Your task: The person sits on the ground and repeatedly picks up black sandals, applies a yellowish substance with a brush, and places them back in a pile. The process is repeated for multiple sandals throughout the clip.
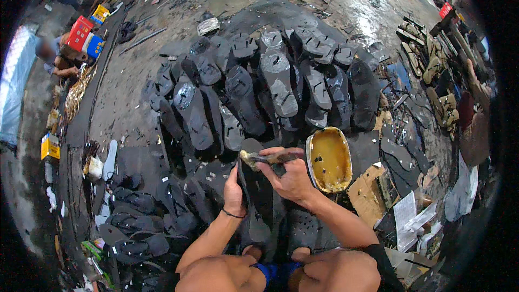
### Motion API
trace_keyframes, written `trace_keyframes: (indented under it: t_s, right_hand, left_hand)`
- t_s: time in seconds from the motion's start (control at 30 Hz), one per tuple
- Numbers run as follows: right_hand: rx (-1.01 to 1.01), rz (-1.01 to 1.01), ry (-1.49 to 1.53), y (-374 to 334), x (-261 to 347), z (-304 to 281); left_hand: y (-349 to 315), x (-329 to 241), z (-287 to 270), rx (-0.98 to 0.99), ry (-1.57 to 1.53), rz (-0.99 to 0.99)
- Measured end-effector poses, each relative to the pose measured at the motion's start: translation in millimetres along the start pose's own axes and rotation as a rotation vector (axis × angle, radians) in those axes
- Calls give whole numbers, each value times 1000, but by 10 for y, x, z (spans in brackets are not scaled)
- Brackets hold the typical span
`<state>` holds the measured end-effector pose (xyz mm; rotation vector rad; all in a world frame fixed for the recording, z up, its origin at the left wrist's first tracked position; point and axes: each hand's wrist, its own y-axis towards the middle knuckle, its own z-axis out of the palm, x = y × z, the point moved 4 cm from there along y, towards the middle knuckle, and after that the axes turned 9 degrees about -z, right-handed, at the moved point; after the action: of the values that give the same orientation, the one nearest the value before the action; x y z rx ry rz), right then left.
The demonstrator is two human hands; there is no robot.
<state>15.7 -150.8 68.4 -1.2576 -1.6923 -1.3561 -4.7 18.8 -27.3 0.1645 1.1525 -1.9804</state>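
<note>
My left hand [234, 193] grips the edge of a long black sandal sole [258, 197], which stands tilted in front of my knees. In my right hand [292, 176] is a brush [286, 156] with a dark handle. Its pale, glue-coated bristles touch the sole near its far end. Just right of that hand sits an oval tub [330, 159] with a crusted pale rim and yellowish-brown glue inside. Beyond both hands lies a large cluster of black sandals and soles [243, 92], several with shiny patches on them.
More black sandals [140, 243] are piled at the left. Torn cardboard [367, 194] and paper sheets [408, 219] lie at the right, near cut scraps. Brown sandals [432, 65] stand far right. At the far left, another person [59, 65] sits near a red box [80, 33].
</note>
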Motion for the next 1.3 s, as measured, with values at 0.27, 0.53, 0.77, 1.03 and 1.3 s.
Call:
trace_keyframes:
  t_s: [0.27, 0.53, 0.77, 1.03, 1.3]
  right_hand:
    - [-87, -206, -19, -35, 292, -134]
    - [-258, -128, -149, 107, 284, -266]
    - [-200, 647, 661, -435, -14, -281]
    - [245, 619, 301, -505, 48, -441]
    - [250, 239, -60, -201, 300, -169]
  left_hand:
    - [-234, -5, 261, -62, 233, 205]
    - [-328, -111, 399, -227, 255, 376]
    - [-591, -114, 21, -68, 229, -70]
    - [-992, 137, -127, 282, -187, -339]
    - [-300, -330, 265, -29, 510, 378]
